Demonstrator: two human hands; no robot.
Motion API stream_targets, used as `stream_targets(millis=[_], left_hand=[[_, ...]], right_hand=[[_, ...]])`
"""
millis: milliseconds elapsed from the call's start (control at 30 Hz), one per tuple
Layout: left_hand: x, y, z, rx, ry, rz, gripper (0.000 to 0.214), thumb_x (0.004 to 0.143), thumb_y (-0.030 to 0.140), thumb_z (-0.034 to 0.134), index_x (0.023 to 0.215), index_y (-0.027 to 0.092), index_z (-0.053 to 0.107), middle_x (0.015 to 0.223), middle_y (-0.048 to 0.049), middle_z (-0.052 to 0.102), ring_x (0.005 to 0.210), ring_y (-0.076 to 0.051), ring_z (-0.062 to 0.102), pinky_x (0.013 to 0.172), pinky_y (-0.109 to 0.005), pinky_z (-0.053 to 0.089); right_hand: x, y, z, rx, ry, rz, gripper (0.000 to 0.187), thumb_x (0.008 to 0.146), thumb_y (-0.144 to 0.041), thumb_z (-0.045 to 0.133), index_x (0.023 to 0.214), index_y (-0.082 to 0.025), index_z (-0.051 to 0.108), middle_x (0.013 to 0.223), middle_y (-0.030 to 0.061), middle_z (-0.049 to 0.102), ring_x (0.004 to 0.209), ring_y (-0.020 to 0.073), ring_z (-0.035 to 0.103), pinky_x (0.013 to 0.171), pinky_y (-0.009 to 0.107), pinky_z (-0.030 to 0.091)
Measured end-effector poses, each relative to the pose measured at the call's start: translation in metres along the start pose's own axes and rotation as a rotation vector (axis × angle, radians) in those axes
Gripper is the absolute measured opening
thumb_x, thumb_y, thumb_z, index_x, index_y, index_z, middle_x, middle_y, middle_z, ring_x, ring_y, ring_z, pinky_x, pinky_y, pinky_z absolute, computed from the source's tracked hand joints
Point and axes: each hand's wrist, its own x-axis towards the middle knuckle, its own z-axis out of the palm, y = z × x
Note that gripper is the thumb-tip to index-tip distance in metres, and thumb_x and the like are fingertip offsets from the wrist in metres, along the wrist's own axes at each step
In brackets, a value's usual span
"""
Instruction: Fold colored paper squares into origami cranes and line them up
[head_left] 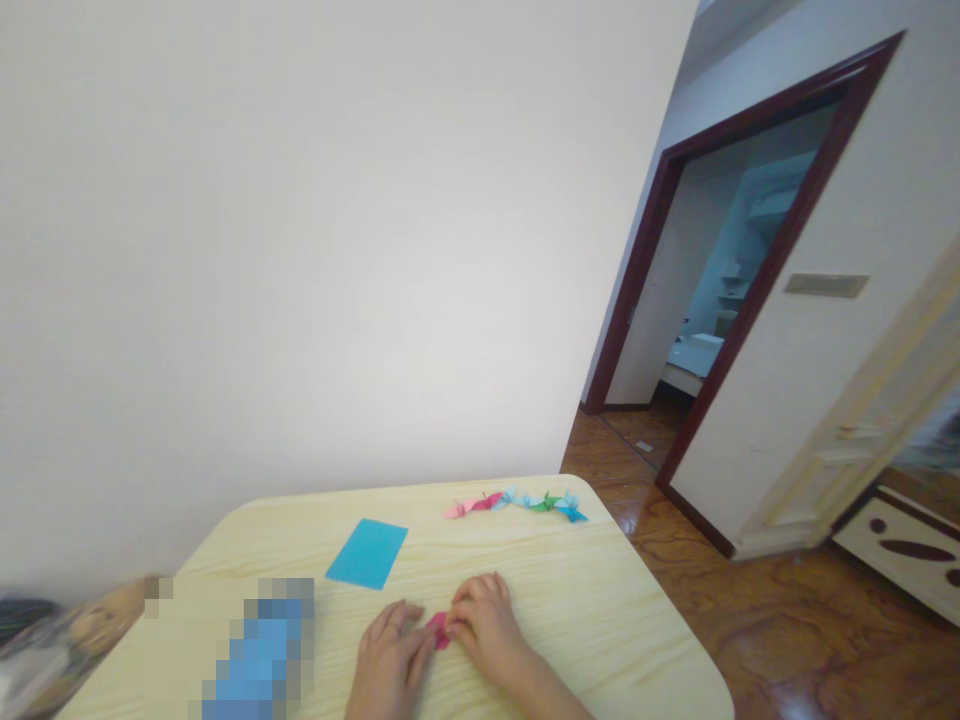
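A small piece of folded pink paper [438, 630] lies on the table between my two hands. My left hand [391, 655] grips its left side, thumb and fingers close to the paper. From the right, my right hand [484, 625] pinches the other side with bent fingers. The fingertips cover part of the paper, so its exact folded shape is hidden. Beyond my left hand lies a flat blue sheet of paper [367, 553]. Farther back, a row of several small folded paper cranes [546, 503] in pink, red, light blue, green and blue sits near the table's far edge.
The pale wooden table [600, 620] has rounded corners and stands by a white wall [337, 250]. A blurred-out blue shape [259, 660] is at the left front. To the right are a wooden floor [630, 560] and a dark-framed doorway [780, 260].
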Motion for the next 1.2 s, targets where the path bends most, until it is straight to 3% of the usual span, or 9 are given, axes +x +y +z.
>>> stream_targets(millis=[133,300,433,733,933,1200], left_hand=[[0.004,0.011,-0.005,-0.009,-0.005,-0.158,0.016,0.078,0.029,0.058,0.081,0.034,0.073,0.097,-0.0027,0.069,0.098,-0.024,0.059,0.084,-0.041,0.045],[0.003,0.016,-0.01,-0.008,-0.044,-0.191,0.023,0.074,0.021,0.061,0.086,0.038,0.071,0.103,-0.001,0.068,0.104,-0.025,0.055,0.087,-0.04,0.041],[0.002,0.019,-0.013,-0.024,-0.05,-0.213,0.023,0.074,0.022,0.061,0.088,0.038,0.071,0.104,-0.0009,0.067,0.105,-0.024,0.054,0.088,-0.039,0.039],[0.005,0.02,-0.015,-0.044,-0.054,-0.241,0.024,0.074,0.019,0.059,0.086,0.036,0.071,0.105,-0.0017,0.066,0.105,-0.023,0.054,0.087,-0.038,0.039],[0.001,0.016,-0.01,-0.074,-0.013,-0.214,0.021,0.076,0.027,0.058,0.089,0.036,0.07,0.106,-0.0023,0.066,0.104,-0.025,0.053,0.088,-0.043,0.038],[0.006,0.026,-0.017,-0.057,-0.04,-0.292,0.023,0.073,0.021,0.058,0.084,0.036,0.072,0.105,-0.0015,0.066,0.102,-0.024,0.054,0.086,-0.04,0.037]], right_hand=[[0.0,-0.004,-0.002,-0.028,-0.006,-0.005,0.009,0.082,-0.029,0.058,0.079,-0.027,0.066,0.094,-0.0012,0.058,0.099,0.0178,0.046,0.1,0.04,0.013],[-0.005,-0.005,-0.007,-0.016,-0.018,-0.082,0.007,0.081,-0.031,0.059,0.08,-0.029,0.065,0.095,-0.0023,0.056,0.1,0.0165,0.045,0.103,0.041,0.005],[-0.007,-0.006,-0.004,-0.002,0.009,-0.058,0.007,0.082,-0.028,0.058,0.081,-0.026,0.064,0.095,-0.001,0.057,0.098,0.0174,0.045,0.102,0.042,0.011],[-0.009,-0.014,0.017,0.011,0.205,0.119,0.009,0.079,-0.018,0.055,0.072,-0.021,0.06,0.091,0.0037,0.056,0.096,0.0214,0.047,0.098,0.042,0.018],[-0.008,-0.015,0.017,-0.013,0.185,0.152,0.01,0.08,-0.022,0.055,0.071,-0.021,0.06,0.093,0.0047,0.057,0.097,0.0224,0.047,0.097,0.04,0.02],[-0.005,-0.011,0.018,-0.026,0.211,0.221,0.009,0.072,-0.026,0.064,0.067,-0.021,0.058,0.089,0.0045,0.057,0.094,0.0235,0.048,0.09,0.036,0.029]])
